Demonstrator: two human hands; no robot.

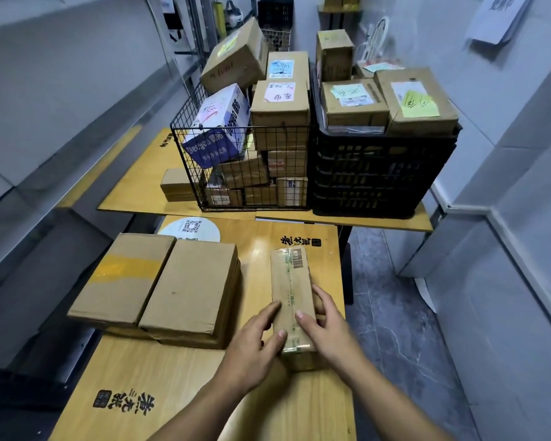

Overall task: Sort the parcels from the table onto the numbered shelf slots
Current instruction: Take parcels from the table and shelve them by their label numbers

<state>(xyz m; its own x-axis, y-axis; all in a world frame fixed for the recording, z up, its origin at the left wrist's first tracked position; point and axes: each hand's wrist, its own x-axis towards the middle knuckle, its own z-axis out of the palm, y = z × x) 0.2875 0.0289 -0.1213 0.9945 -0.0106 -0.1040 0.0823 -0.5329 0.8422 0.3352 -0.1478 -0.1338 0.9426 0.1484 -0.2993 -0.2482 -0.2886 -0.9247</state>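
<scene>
A long narrow cardboard parcel [291, 281] with clear tape and a barcode label lies on the near wooden table [159, 389]. My left hand [255, 342] grips its near left side, fingers over the top. My right hand [326, 326] holds its near right side, thumb on the tape. Two larger brown boxes [124, 278] [191, 288] sit side by side on the table's left, stacked on others. The grey shelf [45, 128] runs along the left; no slot numbers are readable.
On the far table [137, 183] stand a wire basket [236, 173] and a black plastic crate [376, 176], both piled with labelled parcels. A small box [175, 186] lies left of the basket. Grey tiled floor [401, 329] opens to the right beside white walls.
</scene>
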